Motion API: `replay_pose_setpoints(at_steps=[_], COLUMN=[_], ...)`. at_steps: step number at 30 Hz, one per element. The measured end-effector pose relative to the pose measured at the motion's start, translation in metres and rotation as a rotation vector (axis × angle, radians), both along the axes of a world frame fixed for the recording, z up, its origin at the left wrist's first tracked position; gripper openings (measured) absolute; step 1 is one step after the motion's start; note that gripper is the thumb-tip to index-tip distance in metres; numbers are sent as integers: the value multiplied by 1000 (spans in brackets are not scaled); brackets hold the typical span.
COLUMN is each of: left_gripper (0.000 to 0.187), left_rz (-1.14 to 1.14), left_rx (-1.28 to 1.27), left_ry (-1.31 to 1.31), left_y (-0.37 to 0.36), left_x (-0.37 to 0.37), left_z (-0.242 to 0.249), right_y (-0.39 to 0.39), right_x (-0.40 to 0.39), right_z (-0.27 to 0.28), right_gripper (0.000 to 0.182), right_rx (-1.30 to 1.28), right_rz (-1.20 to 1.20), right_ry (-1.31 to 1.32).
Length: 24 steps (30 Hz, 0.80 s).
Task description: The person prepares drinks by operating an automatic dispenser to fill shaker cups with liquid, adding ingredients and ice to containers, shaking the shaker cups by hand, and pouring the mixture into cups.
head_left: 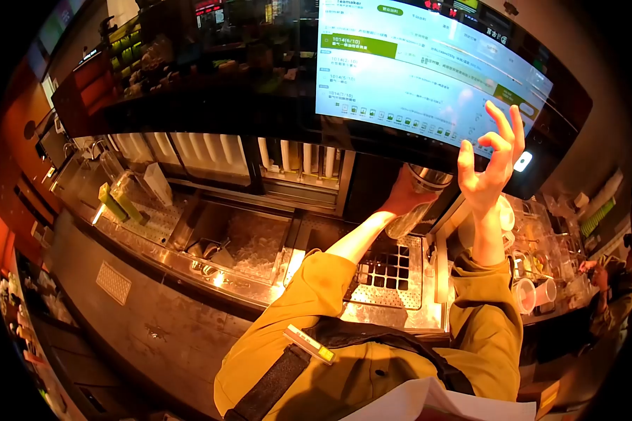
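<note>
My left hand (pixel 402 195) is wrapped round a shaker cup (pixel 407 223) with a shiny metal top and a see-through lower part. The shaker is tilted, above a metal counter with a square grid drain (pixel 383 272). Raised on the right, my right hand (pixel 495 165) is empty, its fingers apart and partly bent. It overlaps the lower right corner of a lit screen (pixel 414 70), which shows rows of text, some highlighted green, and a line of small icons.
Left of the drain, a steel bin (pixel 256 238) holds ice, with scoops beside it. Bottles (pixel 123 200) stand farther left. Stacked cups (pixel 523 295) and clear containers sit at the right, where another person's hand (pixel 597 275) shows. White tubes (pixel 295 156) line the back.
</note>
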<state>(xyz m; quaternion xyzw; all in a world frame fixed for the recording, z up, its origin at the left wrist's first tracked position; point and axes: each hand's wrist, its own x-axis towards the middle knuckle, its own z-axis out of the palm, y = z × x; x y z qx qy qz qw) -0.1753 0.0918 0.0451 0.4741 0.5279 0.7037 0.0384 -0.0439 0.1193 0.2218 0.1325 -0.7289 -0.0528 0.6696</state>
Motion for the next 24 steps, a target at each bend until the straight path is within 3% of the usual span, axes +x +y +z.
replay_pose_setpoints(at_steps=[11,16,19,24], left_gripper=[102,100,97,94], left_rz=[-11,-47,-26,-279], left_rx=[55,53,107,216], left_ry=[-59,-81,-42,-97], left_y=[13,18,16,7], left_x=[-2,-6,-5,0], left_z=[-14,-21,-17,9], right_y=[4,8,2,-7], right_x=[3,13,14,5], right_z=[11,24,4,-22], right_gripper=[21,20,17,15], right_rx=[-40,-117,47,-26], right_rz=[-129,37,49,-23], right_ry=[2,198,15,-174])
